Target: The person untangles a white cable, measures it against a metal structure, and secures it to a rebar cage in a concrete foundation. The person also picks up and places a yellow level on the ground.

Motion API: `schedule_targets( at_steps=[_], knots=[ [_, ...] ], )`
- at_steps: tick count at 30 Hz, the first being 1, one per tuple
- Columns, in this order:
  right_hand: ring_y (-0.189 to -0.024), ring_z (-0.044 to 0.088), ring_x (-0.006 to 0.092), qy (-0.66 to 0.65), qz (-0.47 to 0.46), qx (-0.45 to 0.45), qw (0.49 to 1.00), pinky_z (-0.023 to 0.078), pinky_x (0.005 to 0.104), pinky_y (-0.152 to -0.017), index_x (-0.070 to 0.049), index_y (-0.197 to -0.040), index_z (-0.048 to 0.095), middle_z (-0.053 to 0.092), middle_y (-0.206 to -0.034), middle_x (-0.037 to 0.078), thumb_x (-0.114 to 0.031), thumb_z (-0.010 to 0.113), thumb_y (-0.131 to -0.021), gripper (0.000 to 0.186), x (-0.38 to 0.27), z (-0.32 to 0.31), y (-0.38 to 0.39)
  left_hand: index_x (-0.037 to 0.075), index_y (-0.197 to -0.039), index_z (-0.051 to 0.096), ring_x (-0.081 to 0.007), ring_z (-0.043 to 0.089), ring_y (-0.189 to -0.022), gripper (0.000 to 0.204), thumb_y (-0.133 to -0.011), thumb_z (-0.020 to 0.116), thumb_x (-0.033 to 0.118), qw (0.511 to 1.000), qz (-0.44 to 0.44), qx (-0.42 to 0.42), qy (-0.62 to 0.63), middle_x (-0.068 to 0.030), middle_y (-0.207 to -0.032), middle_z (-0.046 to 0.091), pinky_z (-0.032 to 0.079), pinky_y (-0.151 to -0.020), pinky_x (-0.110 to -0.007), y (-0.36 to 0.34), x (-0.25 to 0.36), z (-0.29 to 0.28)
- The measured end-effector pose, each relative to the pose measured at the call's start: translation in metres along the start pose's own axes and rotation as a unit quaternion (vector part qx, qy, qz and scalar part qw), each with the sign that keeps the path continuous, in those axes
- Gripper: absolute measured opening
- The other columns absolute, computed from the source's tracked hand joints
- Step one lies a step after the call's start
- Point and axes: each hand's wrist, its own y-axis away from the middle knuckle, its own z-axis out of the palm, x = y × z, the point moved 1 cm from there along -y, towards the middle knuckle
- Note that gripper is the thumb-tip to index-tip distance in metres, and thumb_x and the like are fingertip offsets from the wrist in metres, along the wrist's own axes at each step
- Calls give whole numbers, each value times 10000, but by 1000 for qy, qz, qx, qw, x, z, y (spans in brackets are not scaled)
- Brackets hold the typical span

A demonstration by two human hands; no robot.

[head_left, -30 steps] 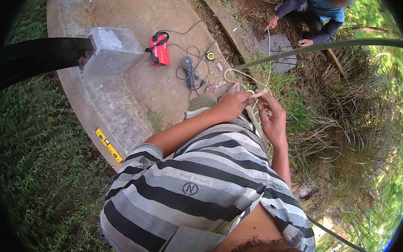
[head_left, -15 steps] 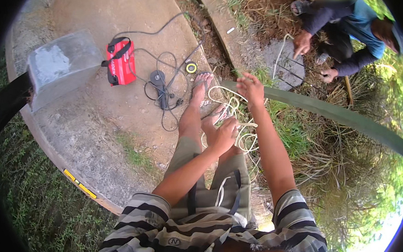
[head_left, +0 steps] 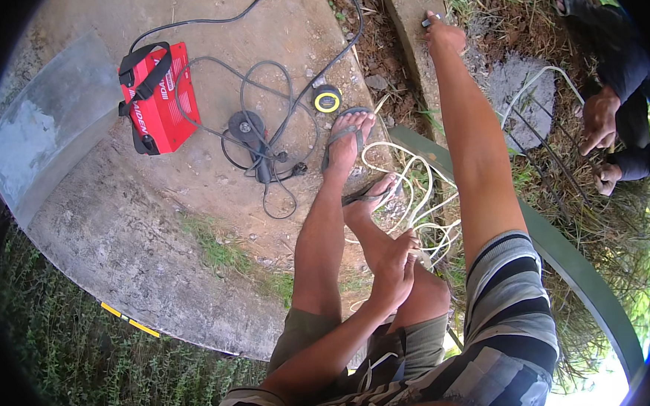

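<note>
Head view shows the left hand [head_left: 396, 273] holding pale rope [head_left: 414, 218], looped near the feet [head_left: 347, 143], while the present step seems the right hand [head_left: 445, 38], its grip unclear, reaching a small object [head_left: 427, 22] at the curb [head_left: 410, 41], which next needs a sure pinch.

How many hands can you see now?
4: the wearer's left hand gripping the pale cord, right hand touching a small light object; a co-worker's upper hand and lower hand, far right.
</note>
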Motion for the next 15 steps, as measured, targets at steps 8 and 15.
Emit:
schedule_targets(
  at_steps=[8,15],
  knots=[
    [-832,714,230,-339,-73,-166,923,582,326,-704,-5,-1016,651,723,-1029,147,-278,655,-958,279,31,-35,15,-13,-1057,591,-373,639,-1203,63,-1005,557,-2,997,19,21,-78,-198,-1127,688,524,-939,-431,-6,0,-5],
    [-806,728,190,-448,-76,-312,834,582,287,-649,-33,-1226,548,737,-1024,139,-109,588,-1013,230,84,-231,245,-18,-1168,653,-379,684,-1056,221,-1054,521,118,985,86,77,-126,-230,-1120,711,515,-926,-424,6,-2,-22]
  ],
)
